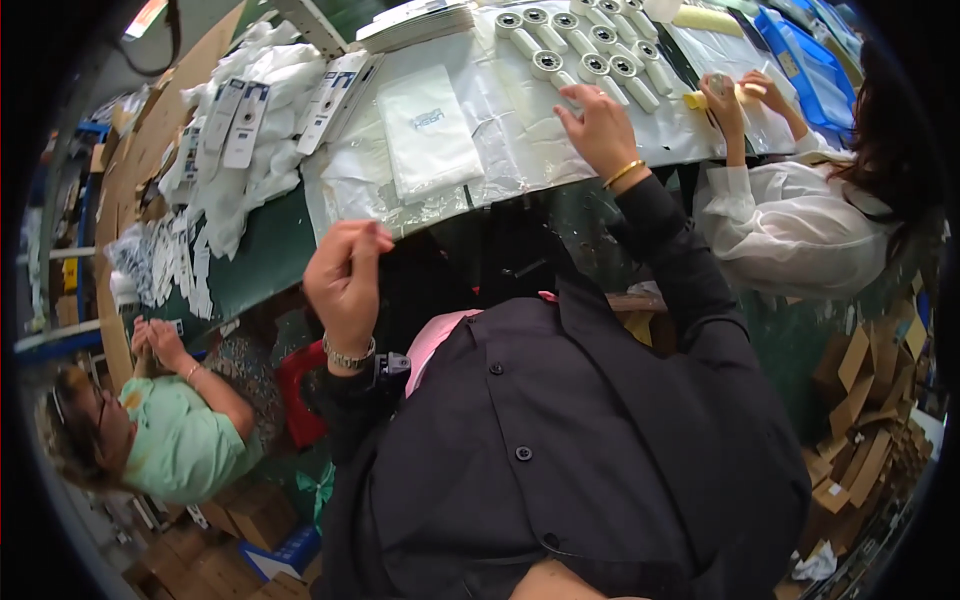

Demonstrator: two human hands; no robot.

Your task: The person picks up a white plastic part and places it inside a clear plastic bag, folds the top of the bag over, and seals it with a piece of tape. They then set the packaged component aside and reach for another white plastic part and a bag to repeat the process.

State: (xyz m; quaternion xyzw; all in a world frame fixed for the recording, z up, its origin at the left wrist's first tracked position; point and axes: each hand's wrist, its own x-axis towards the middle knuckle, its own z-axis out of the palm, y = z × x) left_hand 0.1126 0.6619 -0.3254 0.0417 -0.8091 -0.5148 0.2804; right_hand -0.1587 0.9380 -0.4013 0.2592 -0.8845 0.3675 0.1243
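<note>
My left hand [345, 285] is raised just off the table's front edge, its fingers curled in and the thumb lying along them. Nothing shows in it. Over the table, my right hand [602, 135] has its thumb and fingers apart and holds nothing I can see. Its fingertips are close to the nearest of several white handheld devices [595, 68], each with a round, dark-ringed head and a straight handle, laid out in rows. Between my hands a flat white pouch [450, 165] with blue-grey print lies on the plastic-covered table [510, 160].
Stacked flat white packages [415, 25] sit at the back. On the left are printed cards [245, 125] on a heap of white bags [275, 75]. A person in green [190, 430] works at left. Another in white [800, 225] handles something yellow, near a blue bin [800, 70].
</note>
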